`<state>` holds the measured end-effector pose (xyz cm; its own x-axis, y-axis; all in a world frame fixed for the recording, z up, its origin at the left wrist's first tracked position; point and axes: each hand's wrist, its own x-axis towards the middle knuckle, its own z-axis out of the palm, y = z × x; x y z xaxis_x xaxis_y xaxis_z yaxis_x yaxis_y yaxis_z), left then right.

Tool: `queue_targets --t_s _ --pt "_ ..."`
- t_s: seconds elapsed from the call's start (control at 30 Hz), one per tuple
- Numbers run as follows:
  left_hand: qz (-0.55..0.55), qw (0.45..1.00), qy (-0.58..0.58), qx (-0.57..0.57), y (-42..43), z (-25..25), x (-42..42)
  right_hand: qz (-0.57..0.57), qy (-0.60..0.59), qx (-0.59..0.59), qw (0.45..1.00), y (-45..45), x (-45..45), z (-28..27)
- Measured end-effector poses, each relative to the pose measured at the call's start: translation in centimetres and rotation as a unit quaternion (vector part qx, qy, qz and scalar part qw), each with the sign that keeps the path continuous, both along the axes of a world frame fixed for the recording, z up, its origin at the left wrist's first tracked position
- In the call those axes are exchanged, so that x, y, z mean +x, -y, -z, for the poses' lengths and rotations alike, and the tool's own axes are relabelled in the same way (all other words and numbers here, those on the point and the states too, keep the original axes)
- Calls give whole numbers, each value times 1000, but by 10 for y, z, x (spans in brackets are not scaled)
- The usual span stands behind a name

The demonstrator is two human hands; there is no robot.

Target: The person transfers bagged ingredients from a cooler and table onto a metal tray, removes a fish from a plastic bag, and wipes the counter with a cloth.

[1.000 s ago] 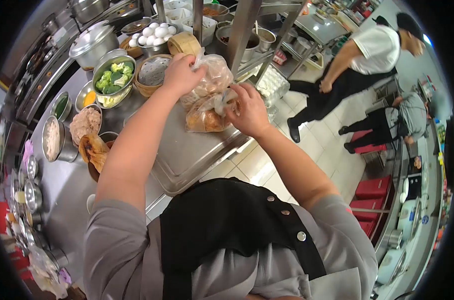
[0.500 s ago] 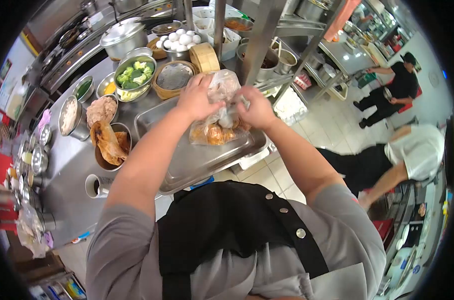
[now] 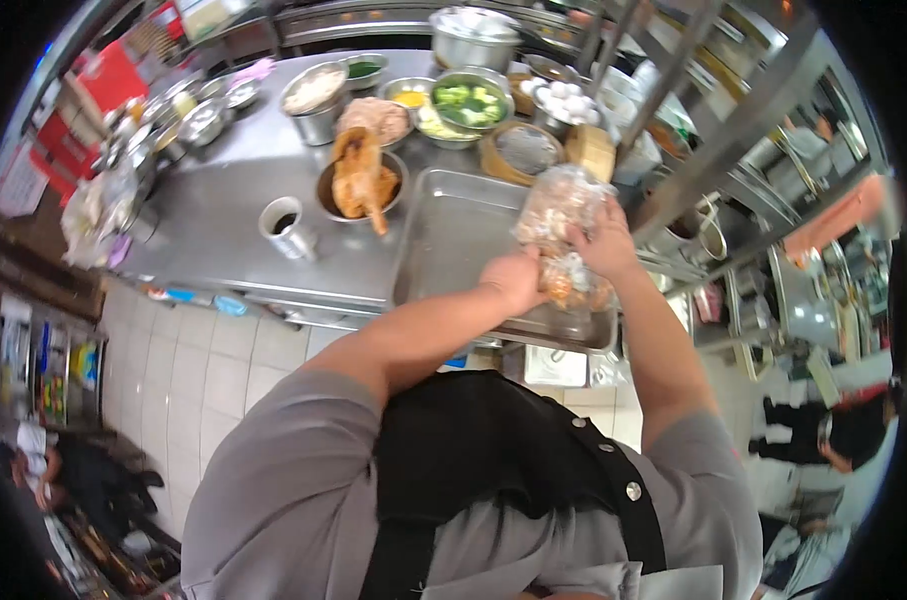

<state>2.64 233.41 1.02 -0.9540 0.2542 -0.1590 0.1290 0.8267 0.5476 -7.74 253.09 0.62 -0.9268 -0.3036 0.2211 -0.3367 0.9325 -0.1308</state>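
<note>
Two bags (image 3: 561, 205) at the tray's (image 3: 451, 235) right edge, left hand (image 3: 514, 279) and right hand (image 3: 610, 243) against them, grips unclear, room leftward.

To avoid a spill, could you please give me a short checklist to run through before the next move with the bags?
1. Left hand on the bags: ok, touching.
2. Right hand on the bags: ok, touching.
3. Tray below the bags: ok, under its right part they hang or rest; which, cannot tell.
4. Bags closed: cannot tell, too blurred.
5. Cup upright: ok, left of the tray.
</note>
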Motion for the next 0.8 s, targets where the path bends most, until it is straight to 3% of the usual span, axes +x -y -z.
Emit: queue_targets --t_s 0.1,0.2,0.33,0.4,0.5,0.57,0.6,0.63,0.67,0.7,0.77,0.8 --pt "-44 998 -46 -13 7 7 27 -3 -36 -35 999 1 5 6" --pt "-70 994 -79 32 33 -21 86 3 -47 -62 997 -2 8 11" --pt "-107 976 -191 19 95 8 158 -17 -20 -84 996 -10 2 6" --pt "-203 969 -121 72 127 -14 194 -5 -80 -123 989 -14 13 -3" --pt "-305 937 -155 70 188 5 243 -47 -213 -232 948 6 70 -34" --pt "-374 916 -115 86 223 25 280 -40 -77 -355 931 35 126 -38" --pt "-406 904 -97 92 239 32 298 -115 -48 -401 907 46 137 -13" --pt "-423 900 -52 96 252 34 317 -115 41 -401 908 72 168 -8" --pt "-422 901 -21 98 266 43 336 -229 76 -381 892 100 195 -4" --pt "-420 902 8 100 281 57 356 -269 162 -307 898 131 223 -8" --pt "-410 905 54 102 312 76 398 -300 342 -239 858 196 262 -6" --pt "-404 906 71 102 329 84 420 -333 365 -210 844 229 272 0"
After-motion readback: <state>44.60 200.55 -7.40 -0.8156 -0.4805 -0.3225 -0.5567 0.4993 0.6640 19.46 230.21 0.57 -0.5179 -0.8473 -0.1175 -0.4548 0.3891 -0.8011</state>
